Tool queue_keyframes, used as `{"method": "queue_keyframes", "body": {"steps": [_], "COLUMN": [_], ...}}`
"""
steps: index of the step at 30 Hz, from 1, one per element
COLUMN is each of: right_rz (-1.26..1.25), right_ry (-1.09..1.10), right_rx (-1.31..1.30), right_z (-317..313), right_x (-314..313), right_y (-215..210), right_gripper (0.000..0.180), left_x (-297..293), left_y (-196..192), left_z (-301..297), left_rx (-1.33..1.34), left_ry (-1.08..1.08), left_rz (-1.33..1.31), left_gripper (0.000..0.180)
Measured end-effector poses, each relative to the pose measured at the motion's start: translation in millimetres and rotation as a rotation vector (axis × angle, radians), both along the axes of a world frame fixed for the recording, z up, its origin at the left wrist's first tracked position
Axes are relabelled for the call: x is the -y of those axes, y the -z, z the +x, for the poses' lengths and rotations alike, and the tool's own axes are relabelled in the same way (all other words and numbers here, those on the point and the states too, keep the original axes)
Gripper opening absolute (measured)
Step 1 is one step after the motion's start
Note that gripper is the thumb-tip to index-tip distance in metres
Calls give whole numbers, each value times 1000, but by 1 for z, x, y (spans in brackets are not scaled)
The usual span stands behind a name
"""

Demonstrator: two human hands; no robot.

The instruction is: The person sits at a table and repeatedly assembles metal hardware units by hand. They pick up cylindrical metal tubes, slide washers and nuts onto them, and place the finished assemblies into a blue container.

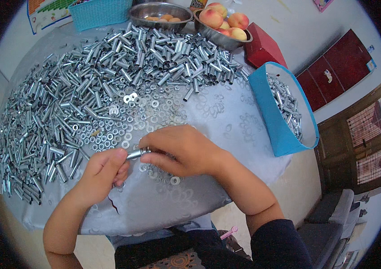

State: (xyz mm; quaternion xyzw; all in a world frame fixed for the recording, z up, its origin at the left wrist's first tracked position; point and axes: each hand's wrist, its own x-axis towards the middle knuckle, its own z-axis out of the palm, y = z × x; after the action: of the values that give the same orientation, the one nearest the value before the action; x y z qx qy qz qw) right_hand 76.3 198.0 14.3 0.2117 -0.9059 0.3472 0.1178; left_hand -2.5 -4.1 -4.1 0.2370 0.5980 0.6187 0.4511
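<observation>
A shiny sleeve anchor bolt [134, 155] lies between my two hands, above the near middle of the table. My left hand [100, 172] is closed around one end, thumb on top. The thumb and fingers of my right hand [183, 150] pinch the other end, where a nut or washer seems to sit; the fingers partly hide it. Beneath and beyond my hands are loose flat washers [168, 107] and hex nuts [105, 137]. A broad heap of metal sleeves [168, 51] covers the far side, and thinner bolts [22, 134] spread along the left.
A blue fabric bin [262, 119] holding metal anchors stands at the right edge of the patterned tablecloth [213, 112]. Behind the heap are a red box [264, 45], a steel bowl of peaches [219, 38], a steel bowl of eggs [159, 22] and a light blue basket [100, 13].
</observation>
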Motion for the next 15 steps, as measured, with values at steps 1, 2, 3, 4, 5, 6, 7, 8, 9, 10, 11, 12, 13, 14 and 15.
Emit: {"method": "queue_keyframes", "body": {"steps": [1,2,3,4,5,6,7,8,9,10,11,12,13,14,15], "right_rz": [-17,-33,-50,-83,-116,-149,-257,-366,-474,-560,-647,-734,-772,-810,-846], "right_ry": [4,7,11,11,11,12,22,32,42,42,42,44,12,-18,-47], "right_rx": [24,48,72,125,177,230,373,515,658,743,827,910,851,790,729], "right_z": [0,-1,-2,-2,-2,-1,-1,0,0,1,1,1,0,0,0], "right_x": [1,2,3,4,4,4,6,9,10,10,11,12,13,14,14], "right_y": [1,3,4,4,4,4,1,-5,-8,-8,-7,-6,-6,-5,-4], "right_gripper": [16,16,16,19,22,27,30,33,37,38,39,40,40,39,38], "left_x": [0,1,1,1,1,1,2,3,4,3,3,1,1,1,1], "left_y": [0,1,1,-2,-6,-8,-5,2,5,5,3,3,2,1,1], "left_z": [1,3,3,3,2,1,0,-1,-2,-2,-2,-2,-2,-3,-4], "left_rx": [-61,-122,-183,-357,-532,-706,-873,-1040,-1206,-1251,-1295,-1339,-1351,-1362,-1372], "left_ry": [-7,-13,-19,-3,12,28,11,-5,-21,-23,-25,-26,-63,-100,-136], "left_rz": [-1,-2,-3,-55,-106,-157,-118,-77,-34,-14,6,27,57,87,119], "left_gripper": [36,35,34,32,29,27,24,21,19,17,16,15,17,20,24]}}
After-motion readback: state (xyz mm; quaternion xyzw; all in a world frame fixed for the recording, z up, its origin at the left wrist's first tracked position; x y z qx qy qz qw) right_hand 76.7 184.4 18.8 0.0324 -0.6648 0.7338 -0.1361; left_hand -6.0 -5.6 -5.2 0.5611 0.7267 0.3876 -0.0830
